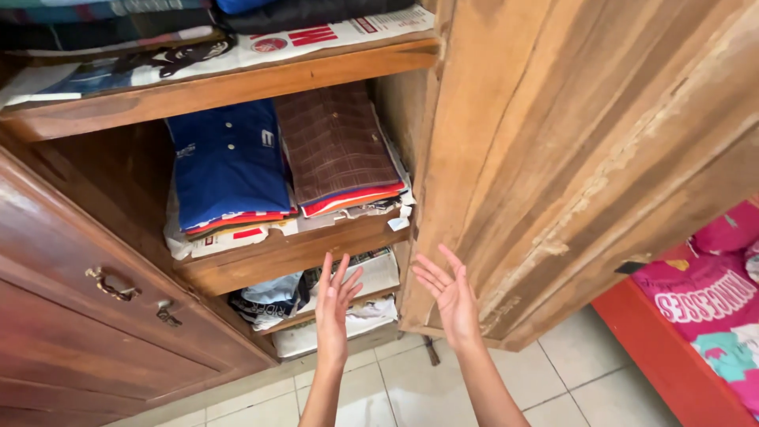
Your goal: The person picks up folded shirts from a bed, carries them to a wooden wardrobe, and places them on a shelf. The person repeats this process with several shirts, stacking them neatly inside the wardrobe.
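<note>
Both your hands are empty, fingers spread loose: left hand (pixel 333 304) and right hand (pixel 449 296) hover before the open wooden wardrobe (pixel 300 253). Nearest is the crumpled dark-and-pale cloth (pixel 265 299) on the lowest shelf, half hidden. Above, your folded blue shirt (pixel 229 162) and brown checked shirt (pixel 336 142) are stacked; the top shelf's cut off.

At twelve o'clock the picture's top edge cuts off the folded clothes (pixel 103 16) on the top shelf. At four o'clock the right edge cuts the pink bedding (pixel 711 308). At six o'clock both forearms run off the bottom edge, and the lowest shelf (pixel 332 312) lies partly behind the left hand (pixel 336 304).
</note>
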